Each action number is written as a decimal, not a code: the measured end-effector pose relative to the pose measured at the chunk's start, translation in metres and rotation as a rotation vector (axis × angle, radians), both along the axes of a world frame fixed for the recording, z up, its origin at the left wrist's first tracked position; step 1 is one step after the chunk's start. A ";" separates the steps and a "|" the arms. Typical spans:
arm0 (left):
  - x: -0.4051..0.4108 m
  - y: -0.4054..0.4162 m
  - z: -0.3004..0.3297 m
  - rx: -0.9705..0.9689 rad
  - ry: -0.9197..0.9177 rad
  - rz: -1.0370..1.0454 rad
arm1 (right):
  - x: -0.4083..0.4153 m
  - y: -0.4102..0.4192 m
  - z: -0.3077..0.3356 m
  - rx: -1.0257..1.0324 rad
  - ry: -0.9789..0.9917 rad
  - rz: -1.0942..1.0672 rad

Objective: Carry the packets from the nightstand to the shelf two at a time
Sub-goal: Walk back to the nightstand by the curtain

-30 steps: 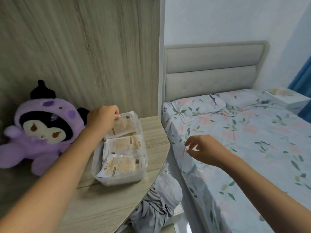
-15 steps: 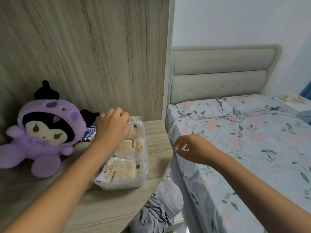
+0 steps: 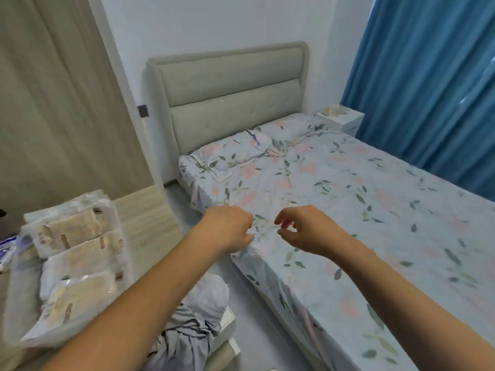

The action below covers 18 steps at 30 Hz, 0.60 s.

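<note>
Hands hang over the bed's near edge: left hand and right hand loosely curled, holding nothing. Packets sit left, floor between.

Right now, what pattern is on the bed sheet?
Pale blue sheet printed with pink flowers and green leaves; head view.

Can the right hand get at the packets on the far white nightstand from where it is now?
Probably not. The right hand hangs empty over the near edge of the bed, while the packets lie on the nightstand beyond the bed's far side.
</note>
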State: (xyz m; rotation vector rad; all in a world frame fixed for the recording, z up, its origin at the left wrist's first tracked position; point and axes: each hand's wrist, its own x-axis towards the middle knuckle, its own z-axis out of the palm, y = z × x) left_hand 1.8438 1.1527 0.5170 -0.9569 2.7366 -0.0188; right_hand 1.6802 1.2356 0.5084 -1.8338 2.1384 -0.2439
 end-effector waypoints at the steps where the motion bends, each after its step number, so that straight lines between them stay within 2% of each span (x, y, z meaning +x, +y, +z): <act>1: -0.021 0.010 -0.007 0.019 -0.035 -0.075 | -0.014 0.020 -0.003 0.014 0.013 -0.056; 6: -0.126 0.092 -0.033 0.062 -0.095 -0.396 | -0.088 0.135 -0.016 0.079 0.087 -0.334; 10: -0.202 0.170 -0.041 0.090 -0.063 -0.596 | -0.134 0.237 -0.025 0.097 0.038 -0.566; 14: -0.278 0.274 -0.049 0.129 -0.045 -0.755 | -0.176 0.365 -0.033 0.109 -0.020 -0.791; 18: -0.349 0.378 -0.061 0.222 -0.025 -0.831 | -0.211 0.492 -0.037 0.127 -0.062 -0.981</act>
